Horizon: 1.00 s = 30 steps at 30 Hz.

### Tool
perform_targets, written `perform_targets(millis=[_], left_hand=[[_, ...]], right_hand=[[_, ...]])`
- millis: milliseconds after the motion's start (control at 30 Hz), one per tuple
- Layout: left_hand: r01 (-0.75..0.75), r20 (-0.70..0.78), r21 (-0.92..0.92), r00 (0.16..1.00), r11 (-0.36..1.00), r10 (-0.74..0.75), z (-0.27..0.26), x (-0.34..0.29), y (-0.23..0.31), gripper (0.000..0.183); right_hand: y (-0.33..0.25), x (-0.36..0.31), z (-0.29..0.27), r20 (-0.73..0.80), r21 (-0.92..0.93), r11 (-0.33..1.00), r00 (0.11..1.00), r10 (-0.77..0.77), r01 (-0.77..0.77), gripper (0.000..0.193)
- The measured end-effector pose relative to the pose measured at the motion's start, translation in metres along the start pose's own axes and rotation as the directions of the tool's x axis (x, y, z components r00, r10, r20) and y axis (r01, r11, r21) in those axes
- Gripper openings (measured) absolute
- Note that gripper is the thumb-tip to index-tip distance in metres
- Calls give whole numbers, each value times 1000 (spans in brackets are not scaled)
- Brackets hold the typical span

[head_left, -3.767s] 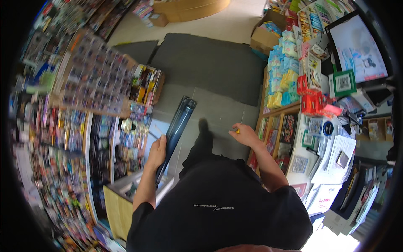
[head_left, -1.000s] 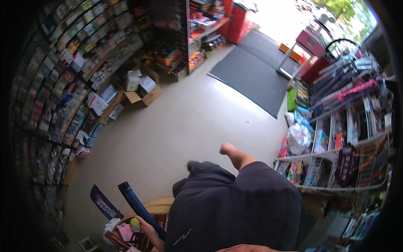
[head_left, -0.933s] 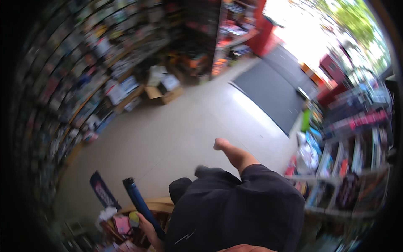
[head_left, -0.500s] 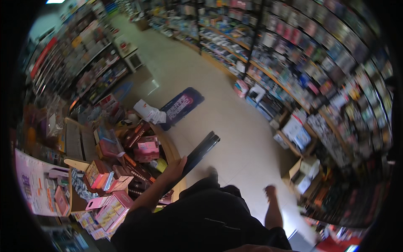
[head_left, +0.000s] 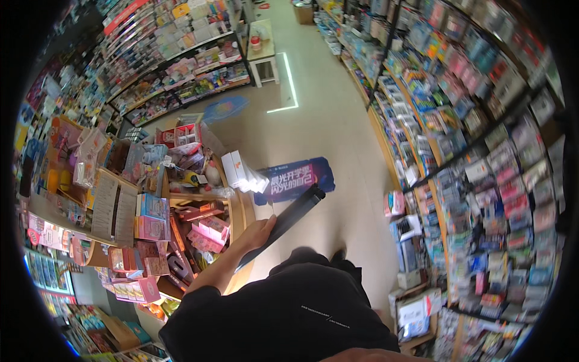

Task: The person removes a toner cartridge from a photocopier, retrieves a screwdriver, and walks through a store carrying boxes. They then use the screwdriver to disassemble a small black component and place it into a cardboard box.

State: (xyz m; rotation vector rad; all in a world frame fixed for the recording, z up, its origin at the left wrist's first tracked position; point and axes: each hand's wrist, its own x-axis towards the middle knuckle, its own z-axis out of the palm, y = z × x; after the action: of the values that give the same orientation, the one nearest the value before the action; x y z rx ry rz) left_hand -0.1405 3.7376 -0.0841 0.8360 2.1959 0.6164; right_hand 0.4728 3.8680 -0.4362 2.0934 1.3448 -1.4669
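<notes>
My left hand (head_left: 259, 233) is closed around a long, flat black bar-like object (head_left: 294, 212). The bar slants up and to the right from beside the counter, its far end over the floor. Its exact kind I cannot make out. No part of my right hand shows; the body in its black shirt fills that area. Left of my left arm is a wooden counter (head_left: 243, 212) heaped with goods, among them a pink box (head_left: 209, 234) and brown boxes.
A dark blue mat (head_left: 325, 172) lies on the floor ahead, with white boxes (head_left: 236, 171) by the counter's edge. Crowded shelves (head_left: 443, 205) line the right side, cartons (head_left: 416, 314) at their foot. Farther off stand a display rack (head_left: 181, 78) and a small white table (head_left: 260, 54).
The whole view has swung to the left, and the counter and aisle show more squarely. My left hand keeps hold of the black bar. My right hand, seen earlier at lower right, has left view.
</notes>
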Motion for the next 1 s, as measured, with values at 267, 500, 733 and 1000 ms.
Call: perform_targets(millis=[267, 500, 733, 1000], left_hand=[[163, -154, -236, 967, 958, -202, -46, 171, 33, 74], [265, -34, -315, 957, 912, -290, -148, 413, 74, 79], [218, -81, -323, 963, 921, -257, -285, 649, 135, 76], [396, -162, -315, 873, 863, -460, -432, 910, 189, 77]], right_hand=[[-537, 249, -240, -394, -280, 863, 769, -503, 421, 13], [-724, 299, -143, -34, -539, 692, 809, -587, 479, 36], [-823, 282, -48, 116, -448, 872, 980, -161, 196, 33], [-1183, 402, -42, 84, -453, 885, 993, -81, 111, 30]])
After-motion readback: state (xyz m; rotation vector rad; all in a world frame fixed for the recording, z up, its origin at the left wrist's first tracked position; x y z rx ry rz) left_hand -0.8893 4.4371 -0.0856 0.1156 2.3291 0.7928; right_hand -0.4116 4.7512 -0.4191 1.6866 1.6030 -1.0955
